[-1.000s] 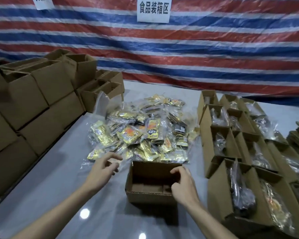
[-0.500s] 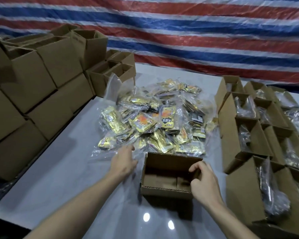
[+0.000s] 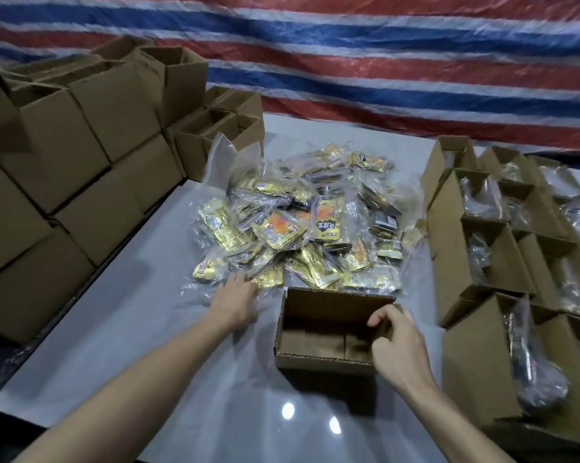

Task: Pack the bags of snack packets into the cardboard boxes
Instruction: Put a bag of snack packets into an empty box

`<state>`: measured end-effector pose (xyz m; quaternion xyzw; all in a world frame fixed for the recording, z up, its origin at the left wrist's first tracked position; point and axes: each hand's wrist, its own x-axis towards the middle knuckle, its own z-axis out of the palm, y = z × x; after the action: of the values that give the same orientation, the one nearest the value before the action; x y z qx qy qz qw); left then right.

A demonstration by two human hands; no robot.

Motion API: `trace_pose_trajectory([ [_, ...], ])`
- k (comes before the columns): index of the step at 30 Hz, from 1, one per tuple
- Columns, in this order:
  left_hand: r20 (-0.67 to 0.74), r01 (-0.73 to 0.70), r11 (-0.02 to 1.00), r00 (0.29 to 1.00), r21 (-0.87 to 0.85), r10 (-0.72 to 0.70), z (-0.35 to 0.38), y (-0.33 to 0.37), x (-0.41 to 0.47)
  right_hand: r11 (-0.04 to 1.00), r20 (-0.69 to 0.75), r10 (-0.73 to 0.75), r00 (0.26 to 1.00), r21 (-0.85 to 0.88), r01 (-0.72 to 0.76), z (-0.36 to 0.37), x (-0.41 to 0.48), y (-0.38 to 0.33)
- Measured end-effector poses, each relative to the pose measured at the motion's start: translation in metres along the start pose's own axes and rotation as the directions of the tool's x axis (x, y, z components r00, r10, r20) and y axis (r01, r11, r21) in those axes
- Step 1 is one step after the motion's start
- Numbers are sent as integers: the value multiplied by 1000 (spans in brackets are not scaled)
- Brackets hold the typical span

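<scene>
Open box (image 3: 328, 332) sits at 6 o'clock on the tabletop (image 3: 121, 345), empty inside as far as we can see. Pile of bagged snack packets (image 3: 302, 225) just beyond it at 12, touching its far edge. Our right hand (image 3: 398, 342) has fingers curled over the box's right wall, holding it. Our left hand (image 3: 236, 304) lies on the clear plastic at the pile's near-left edge, fingers fairly straight; no grip that we can see. Progress, our read: filled boxes (image 3: 482, 235) at 3 o'clock already hold bags, flaps open; a big pile remains, and empty boxes (image 3: 81, 135) are stacked at 9 to 10. Tabletop is glossy grey-white with lamp glare. Striped red-blue-white tarp (image 3: 382, 61) behind at 12.
</scene>
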<state>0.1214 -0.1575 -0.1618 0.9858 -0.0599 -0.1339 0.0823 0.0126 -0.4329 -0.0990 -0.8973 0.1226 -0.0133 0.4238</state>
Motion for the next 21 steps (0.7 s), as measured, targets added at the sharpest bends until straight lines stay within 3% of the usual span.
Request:
trace_pose_trajectory([
  [4,-26,-40,988,999,-149,36,-31,-6,-13,1000,19,0,1000,-11,0,-1,-4,-3],
  [9,-222,-99,911,975,-401,8,-89,4,-28,999,41,6,999,-54,-3,-5,-8,-10],
  [11,-238,-94,785,969,-612,-69,-115,11,-35,997,54,13,998,-77,-9,-6,-9,-13],
  [14,-191,-97,496,971,-863,-143,-153,24,-50,995,86,36,996,-95,-28,-7,-12,-16],
  [19,-183,-151,237,976,-960,-119,-206,58,-82,992,139,55,989,-122,-38,-4,-20,-21],
  [21,-165,-148,194,984,-970,-73,-220,74,-96,992,150,53,987,-121,-35,-3,-22,-22],
])
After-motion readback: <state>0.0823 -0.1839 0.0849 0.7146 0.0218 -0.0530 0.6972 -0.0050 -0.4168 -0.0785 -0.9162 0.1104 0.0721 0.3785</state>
